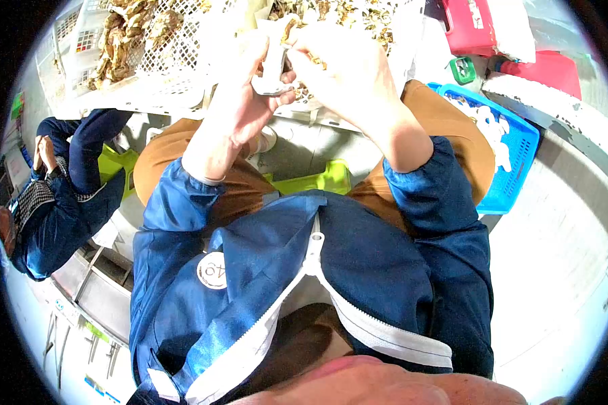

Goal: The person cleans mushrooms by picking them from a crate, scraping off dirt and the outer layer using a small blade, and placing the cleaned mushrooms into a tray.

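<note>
Both hands, left hand (248, 111) and right hand (341, 67), meet above the near edge of the worktop, with a pale piece (271, 86) between them. Brown pieces (111, 50) fill part of a white basket (184, 61) to the left; more lie beyond the right hand, which partly hides them. On the right, a blue basket (520, 158) holds white pieces (494, 128), near a small green thing (462, 69) and a red bin (467, 27). At far left sits another person (57, 216), hands together.

A round badge (213, 271) on the jacket (358, 250) bears turned digits, perhaps 49.

The left hand is curled, thumb and fingers pinching the pale piece. The right hand's fingers bend in beside it; glare hides whether they grip anything.
</note>
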The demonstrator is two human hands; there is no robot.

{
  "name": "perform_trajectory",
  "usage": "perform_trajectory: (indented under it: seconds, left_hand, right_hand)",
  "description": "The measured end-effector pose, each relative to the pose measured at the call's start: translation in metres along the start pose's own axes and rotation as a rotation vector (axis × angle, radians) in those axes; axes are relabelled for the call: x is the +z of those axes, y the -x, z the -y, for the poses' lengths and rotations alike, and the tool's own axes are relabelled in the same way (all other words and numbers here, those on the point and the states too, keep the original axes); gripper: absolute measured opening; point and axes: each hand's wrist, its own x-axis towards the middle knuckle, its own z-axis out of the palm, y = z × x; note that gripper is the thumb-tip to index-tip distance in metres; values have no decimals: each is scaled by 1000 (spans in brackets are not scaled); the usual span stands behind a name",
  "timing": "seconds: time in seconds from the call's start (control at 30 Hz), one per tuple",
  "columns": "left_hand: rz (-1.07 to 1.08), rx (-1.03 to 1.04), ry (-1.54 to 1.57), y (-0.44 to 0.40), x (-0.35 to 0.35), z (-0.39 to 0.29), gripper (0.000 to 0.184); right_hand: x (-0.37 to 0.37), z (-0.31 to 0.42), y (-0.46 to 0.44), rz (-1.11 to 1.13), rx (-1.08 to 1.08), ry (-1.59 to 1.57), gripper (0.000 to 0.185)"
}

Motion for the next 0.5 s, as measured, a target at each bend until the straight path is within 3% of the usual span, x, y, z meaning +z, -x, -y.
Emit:
perform_trajectory:
  seconds: [0.1, 0.23, 0.33, 0.43, 0.5]
  left_hand:
    - [128, -59, 164, 0, -7, 1, 34]
    - [290, -69, 299, -4, -16, -1, 40]
    - [329, -93, 365, -6, -16, -4, 43]
    - [263, -79, 339, -5, -14, -3, 45]
    - [243, -29, 240, -5, -15, -1, 39]
  right_hand:
    - [-14, -7, -7, -104, 85, 49, 12]
    - [-48, -20, -28, -465, 112, 142, 11]
    - [-63, -2, -27, -207, 312, 28, 12]
    - [-48, 4, -21, -62, 158, 13, 13]
    - [-51, 17, -20, 30, 189, -117, 14]
